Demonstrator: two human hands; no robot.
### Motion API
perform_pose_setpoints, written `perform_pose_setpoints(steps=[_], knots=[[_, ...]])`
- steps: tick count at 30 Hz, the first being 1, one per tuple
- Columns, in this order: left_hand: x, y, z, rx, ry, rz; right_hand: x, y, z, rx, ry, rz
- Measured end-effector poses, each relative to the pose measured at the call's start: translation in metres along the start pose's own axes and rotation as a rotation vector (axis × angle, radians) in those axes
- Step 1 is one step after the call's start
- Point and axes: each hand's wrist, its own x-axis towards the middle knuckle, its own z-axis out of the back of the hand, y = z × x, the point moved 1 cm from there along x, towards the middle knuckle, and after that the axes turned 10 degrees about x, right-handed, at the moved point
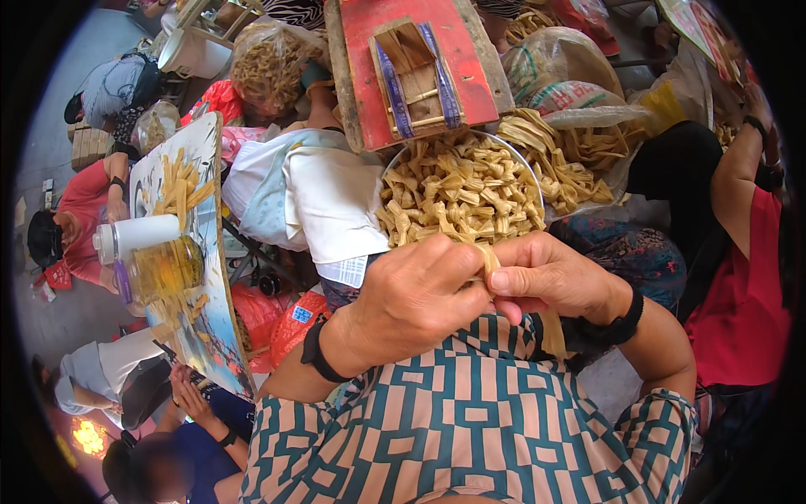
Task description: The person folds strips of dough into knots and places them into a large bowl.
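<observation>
My left hand (415,302) and my right hand (554,277) meet above my lap, both pinching a pale yellow tofu-skin strip (554,334). Its tail hangs below my right fingers, and my left fingers hide part of it. Just beyond my hands stands a round basin (539,189), heaped with knotted tofu-skin pieces (463,183). Longer loose strips (535,145) lie in a plastic bag to the basin's right. A white cloth (334,201) drapes over a leg left of the basin.
A red-topped wooden board (469,57) juts over the basin's far edge, bearing a small wooden frame (409,82). On the left, a painted tabletop (214,340) carries strips, a white bottle (145,233) and a jar of yellow liquid (167,264). People sit close on both sides.
</observation>
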Motion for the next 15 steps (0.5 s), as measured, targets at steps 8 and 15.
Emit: perform_pose_setpoints(steps=[8,15], knots=[[-0.008,-0.013,-0.008,0.386,-0.253,-0.004,-0.006,0.002,-0.008,0.174,-0.147,0.274],[-0.027,-0.009,-0.009,0.193,-0.283,0.21,-0.001,-0.015,0.007,0.004,-0.223,0.401]])
